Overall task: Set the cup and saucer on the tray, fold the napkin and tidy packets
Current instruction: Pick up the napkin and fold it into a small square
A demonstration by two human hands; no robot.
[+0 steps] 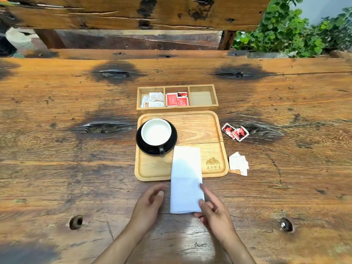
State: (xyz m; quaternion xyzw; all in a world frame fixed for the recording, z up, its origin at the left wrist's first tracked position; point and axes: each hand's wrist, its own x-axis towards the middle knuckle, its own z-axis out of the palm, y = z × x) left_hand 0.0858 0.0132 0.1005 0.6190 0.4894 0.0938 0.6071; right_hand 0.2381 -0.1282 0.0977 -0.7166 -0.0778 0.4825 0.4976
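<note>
A white-lined cup (156,132) stands on a black saucer (142,143) at the left of the wooden tray (198,128). A folded white napkin (185,174) lies half on the tray's near edge, half on the table. My right hand (213,210) pinches the napkin's near right corner. My left hand (150,202) hovers just left of the napkin, fingers apart, holding nothing. Loose red packets (235,132) and white packets (239,163) lie on the table right of the tray.
A three-part wooden box (177,109) sits behind the tray: white packets (153,100) in the left part, red packets (177,100) in the middle, the right part bare. A wooden bench back (133,14) and green plants (289,31) stand beyond the table's far edge.
</note>
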